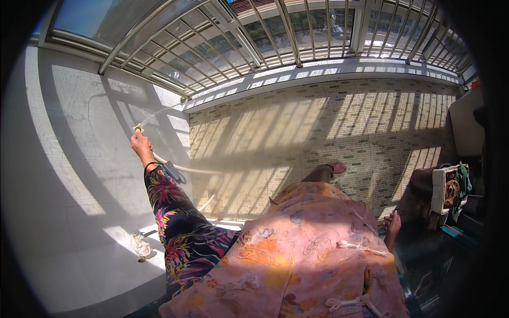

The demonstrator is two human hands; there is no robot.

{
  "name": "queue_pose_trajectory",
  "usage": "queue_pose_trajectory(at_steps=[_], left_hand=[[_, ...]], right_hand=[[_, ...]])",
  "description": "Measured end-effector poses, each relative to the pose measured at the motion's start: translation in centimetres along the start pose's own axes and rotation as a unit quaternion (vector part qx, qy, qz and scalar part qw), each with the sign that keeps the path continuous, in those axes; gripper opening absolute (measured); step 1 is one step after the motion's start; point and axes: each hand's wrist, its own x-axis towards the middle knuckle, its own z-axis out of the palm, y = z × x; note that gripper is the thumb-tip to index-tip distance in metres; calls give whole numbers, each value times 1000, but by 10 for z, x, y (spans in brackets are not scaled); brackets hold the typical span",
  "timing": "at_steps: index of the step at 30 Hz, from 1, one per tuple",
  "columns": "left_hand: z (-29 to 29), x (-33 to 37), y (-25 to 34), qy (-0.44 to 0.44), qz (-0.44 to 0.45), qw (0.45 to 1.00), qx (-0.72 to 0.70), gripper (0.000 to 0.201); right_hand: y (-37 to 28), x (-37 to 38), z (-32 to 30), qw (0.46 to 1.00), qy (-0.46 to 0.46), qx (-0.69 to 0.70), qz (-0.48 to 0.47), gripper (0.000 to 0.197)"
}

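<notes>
My left hand [141, 145] is stretched out to the far left, closed round the end of a pale hose. A cream-coloured nozzle [138, 129] sticks out above the fist. From it a thin jet of water [159, 112] shoots toward the wall corner below the window. Behind the fist, the hose [183, 168] curves away to the right and drops past my patterned sleeve. A dark flat thing on a strap [172, 172] hangs at my left wrist. Beside my pink apron, my right hand [392, 225] hangs low, its fingers loosely bent and apart, with nothing clearly seen in them.
A barred window [297, 34] with a white sill [328, 68] runs along the far side. Left is a white tiled wall [79, 159] with a hanging cloth [140, 246]. My foot [338, 168] shows on the small-tiled surface. Right stand a white crate [439, 191] and dark green cloth [463, 185].
</notes>
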Motion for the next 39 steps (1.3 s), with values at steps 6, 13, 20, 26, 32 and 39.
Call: queue_pose_trajectory(at_steps=[6,13,20,26,32,39], left_hand=[[-9,-5,4,-11,6,1000,-10,34],[68,-32,28,-142,17,989,-41,33],[249,-109,57,-331,105,938,10,28],[375,-204,98,-476,101,873,-30,31],[446,-287,144,-574,102,812,-35,32],[496,-360,201,-619,71,780,-60,28]], right_hand=[[-7,-3,10,999,-22,16,-18,44],[7,-25,3,999,12,42,2,41],[40,-75,-30,991,85,92,-43,37],[77,-115,-63,969,174,174,3,41],[75,-129,-78,947,243,209,33,43],[28,-110,-77,931,264,250,18,41]])
